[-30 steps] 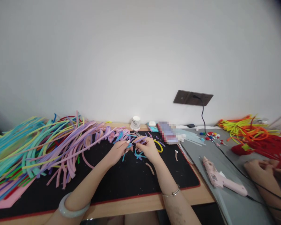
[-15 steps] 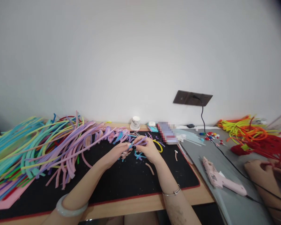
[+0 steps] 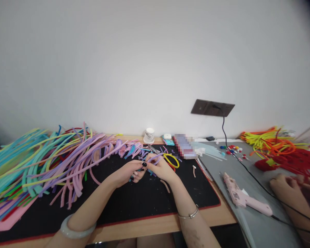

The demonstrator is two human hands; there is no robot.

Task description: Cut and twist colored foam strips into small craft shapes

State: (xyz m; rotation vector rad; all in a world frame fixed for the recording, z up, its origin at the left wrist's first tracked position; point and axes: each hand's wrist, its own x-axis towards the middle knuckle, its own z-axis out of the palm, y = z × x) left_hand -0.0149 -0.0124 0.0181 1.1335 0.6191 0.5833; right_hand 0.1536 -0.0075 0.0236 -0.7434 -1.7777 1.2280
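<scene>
Both my hands meet over the black mat [image 3: 134, 203]. My right hand [image 3: 160, 169] is closed in a pinch on a purple pipe cleaner [image 3: 155, 157], whose loop sticks up above the fingers. Against it, my left hand [image 3: 129, 172] has its fingers curled round a blue pipe cleaner piece, mostly hidden by the fingers. Just behind my right hand lie scissors with yellow handles [image 3: 172, 160], blades towards the cup. Short blue and purple cuttings lie under and around the hands. A pinkish-brown strip [image 3: 165, 186] rests near my right wrist.
Many pastel pipe cleaners [image 3: 54, 162] are heaped at left. A paper cup [image 3: 149, 135], an earphone case [image 3: 167, 136] and a blurred phone-like object stand behind. At right are a pink glue gun [image 3: 245, 199], its black cable, pompoms, orange and red pipe cleaners, and another person's hands [image 3: 286, 189].
My hands have drawn closer together, the right thumb now over the left fingertips. The purple pipe cleaner has shifted slightly left, and more of the scissors shows.
</scene>
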